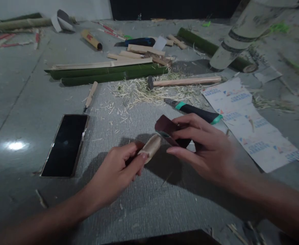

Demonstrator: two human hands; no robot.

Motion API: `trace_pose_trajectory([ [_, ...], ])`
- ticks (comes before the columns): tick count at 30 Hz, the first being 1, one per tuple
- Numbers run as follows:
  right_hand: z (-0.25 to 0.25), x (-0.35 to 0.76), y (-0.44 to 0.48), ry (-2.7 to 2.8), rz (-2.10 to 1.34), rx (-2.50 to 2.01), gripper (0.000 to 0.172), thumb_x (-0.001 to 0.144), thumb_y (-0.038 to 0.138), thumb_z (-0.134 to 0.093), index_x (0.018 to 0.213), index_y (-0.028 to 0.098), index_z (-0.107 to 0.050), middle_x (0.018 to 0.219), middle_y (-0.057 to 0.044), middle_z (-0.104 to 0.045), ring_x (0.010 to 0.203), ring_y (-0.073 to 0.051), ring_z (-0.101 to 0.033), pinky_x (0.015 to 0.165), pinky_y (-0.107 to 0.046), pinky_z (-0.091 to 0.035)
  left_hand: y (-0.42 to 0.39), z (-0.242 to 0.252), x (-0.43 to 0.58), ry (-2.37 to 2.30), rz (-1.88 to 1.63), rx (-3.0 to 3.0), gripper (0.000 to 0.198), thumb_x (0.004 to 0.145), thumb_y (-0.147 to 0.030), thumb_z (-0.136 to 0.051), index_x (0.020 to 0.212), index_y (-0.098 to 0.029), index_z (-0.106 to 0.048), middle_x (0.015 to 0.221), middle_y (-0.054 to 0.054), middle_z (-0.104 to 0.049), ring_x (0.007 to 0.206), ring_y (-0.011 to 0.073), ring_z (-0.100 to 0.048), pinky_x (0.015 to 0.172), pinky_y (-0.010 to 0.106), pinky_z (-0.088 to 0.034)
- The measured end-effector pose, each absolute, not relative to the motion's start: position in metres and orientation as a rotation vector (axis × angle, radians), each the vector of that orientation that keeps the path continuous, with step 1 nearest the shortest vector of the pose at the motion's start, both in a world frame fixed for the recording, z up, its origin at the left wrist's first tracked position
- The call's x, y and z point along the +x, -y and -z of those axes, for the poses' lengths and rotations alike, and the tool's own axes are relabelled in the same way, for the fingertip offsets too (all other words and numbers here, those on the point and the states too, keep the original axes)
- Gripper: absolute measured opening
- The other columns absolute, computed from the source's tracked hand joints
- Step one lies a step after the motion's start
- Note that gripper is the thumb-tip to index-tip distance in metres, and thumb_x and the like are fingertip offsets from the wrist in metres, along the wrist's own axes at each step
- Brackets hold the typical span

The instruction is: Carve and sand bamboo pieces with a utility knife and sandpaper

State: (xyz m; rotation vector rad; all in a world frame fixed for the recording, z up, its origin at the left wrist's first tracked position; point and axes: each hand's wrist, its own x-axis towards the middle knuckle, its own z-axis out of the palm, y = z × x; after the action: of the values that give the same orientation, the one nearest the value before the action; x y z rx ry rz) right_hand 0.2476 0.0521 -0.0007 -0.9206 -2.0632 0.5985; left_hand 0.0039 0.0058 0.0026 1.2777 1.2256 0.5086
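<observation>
My left hand (125,161) is closed around a short pale piece of bamboo (152,147), its far end pointing up and to the right. Between the thumb and fingers of my right hand (203,143) is a folded piece of dark reddish-brown sandpaper (166,126). The sandpaper's lower edge is close to the bamboo piece's tip; whether they touch I cannot tell. Just beyond my right hand lies a black and teal utility knife (197,111). A printed sheet of abrasive paper (251,126) rests face down to the right.
A phone (65,144) and a small wooden-handled tool (90,96) lie to the left. Farther off are green split bamboo lengths (108,74), a heap of shavings (139,92), a hammer (185,81) and a blue-black knife (139,42). A bare foot-like pale tube (231,46) stands at back right.
</observation>
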Motion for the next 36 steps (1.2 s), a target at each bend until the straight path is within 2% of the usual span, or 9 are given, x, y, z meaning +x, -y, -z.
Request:
trace_pose_trajectory([
  [4,0.003,0.244,-0.048,2.156,-0.545,-0.889,0.018,0.092,0.022,-0.080,0.108,0.024,-0.073,0.121,-0.011,-0.071,0.108,-0.026,-0.071,0.091,-0.042,-0.060,-0.007,-0.004,0.004,-1.162,-0.552,1.236,0.029,0.105,-0.036,-0.055,0.081,-0.019,-0.057,0.072,-0.003,-0.054,0.064,0.0123,-0.053,0.058,0.025,-0.043],
  [8,0.008,0.244,-0.049,2.213,-0.522,-0.898,0.026,0.090,0.017,-0.077,0.114,0.023,-0.071,0.125,-0.013,-0.069,0.113,-0.027,-0.069,0.095,-0.043,-0.061,-0.009,-0.001,0.001,-1.108,-0.603,1.196,0.023,0.105,-0.030,-0.056,0.085,-0.019,-0.060,0.077,-0.002,-0.055,0.070,0.0121,-0.053,0.064,0.025,-0.044],
  [11,0.009,0.245,-0.051,2.227,-0.474,-0.907,0.024,0.092,0.017,-0.074,0.115,0.024,-0.070,0.125,-0.012,-0.069,0.112,-0.027,-0.070,0.093,-0.043,-0.061,-0.009,0.000,-0.002,-1.045,-0.623,1.125,0.017,0.107,-0.034,-0.058,0.100,-0.020,-0.063,0.084,-0.002,-0.059,0.070,0.0110,-0.053,0.063,0.024,-0.044],
  [15,0.008,0.245,-0.053,2.224,-0.407,-0.899,0.019,0.095,0.018,-0.073,0.113,0.024,-0.071,0.119,-0.012,-0.071,0.107,-0.026,-0.072,0.087,-0.041,-0.063,-0.008,-0.002,-0.002,-0.995,-0.642,0.985,0.022,0.109,-0.040,-0.058,0.122,-0.023,-0.055,0.089,-0.003,-0.066,0.061,0.0090,-0.054,0.056,0.022,-0.046],
  [19,0.008,0.244,-0.051,2.210,-0.407,-0.919,0.019,0.097,0.017,-0.071,0.114,0.025,-0.074,0.121,-0.013,-0.072,0.108,-0.027,-0.073,0.088,-0.044,-0.063,-0.006,-0.002,0.000,-1.005,-0.682,0.943,0.018,0.108,-0.037,-0.059,0.117,-0.022,-0.056,0.090,-0.001,-0.068,0.059,0.0082,-0.053,0.054,0.022,-0.044],
  [22,0.008,0.244,-0.051,2.210,-0.396,-0.914,0.021,0.097,0.017,-0.070,0.115,0.027,-0.074,0.121,-0.012,-0.073,0.108,-0.027,-0.072,0.087,-0.045,-0.063,-0.005,0.001,0.000,-0.963,-0.702,0.893,0.013,0.107,-0.024,-0.057,0.120,-0.021,-0.057,0.095,0.001,-0.069,0.061,0.0086,-0.053,0.055,0.022,-0.044],
  [25,0.008,0.244,-0.054,2.205,-0.404,-0.910,0.021,0.096,0.019,-0.072,0.114,0.027,-0.075,0.118,-0.011,-0.073,0.103,-0.027,-0.072,0.084,-0.044,-0.063,-0.004,0.004,0.000,-0.900,-0.714,0.856,0.023,0.105,-0.015,-0.054,0.126,-0.022,-0.058,0.101,0.002,-0.070,0.064,0.0080,-0.053,0.059,0.022,-0.045],
  [30,0.006,0.243,-0.049,2.219,-0.372,-0.918,0.017,0.097,0.020,-0.072,0.113,0.023,-0.076,0.116,-0.012,-0.071,0.102,-0.026,-0.071,0.082,-0.041,-0.062,-0.005,0.008,0.001,-0.871,-0.740,0.831,0.021,0.108,-0.026,-0.058,0.129,-0.022,-0.059,0.104,0.004,-0.072,0.064,0.0077,-0.053,0.058,0.021,-0.044],
  [36,0.007,0.240,-0.041,2.396,-0.359,-0.840,0.026,0.098,0.019,-0.067,0.122,0.025,-0.076,0.119,-0.012,-0.071,0.102,-0.028,-0.068,0.078,-0.042,-0.061,-0.006,0.007,0.004,-0.914,-0.823,0.784,0.014,0.103,-0.026,-0.065,0.115,-0.021,-0.062,0.085,-0.003,-0.059,0.063,0.0078,-0.052,0.058,0.020,-0.044],
])
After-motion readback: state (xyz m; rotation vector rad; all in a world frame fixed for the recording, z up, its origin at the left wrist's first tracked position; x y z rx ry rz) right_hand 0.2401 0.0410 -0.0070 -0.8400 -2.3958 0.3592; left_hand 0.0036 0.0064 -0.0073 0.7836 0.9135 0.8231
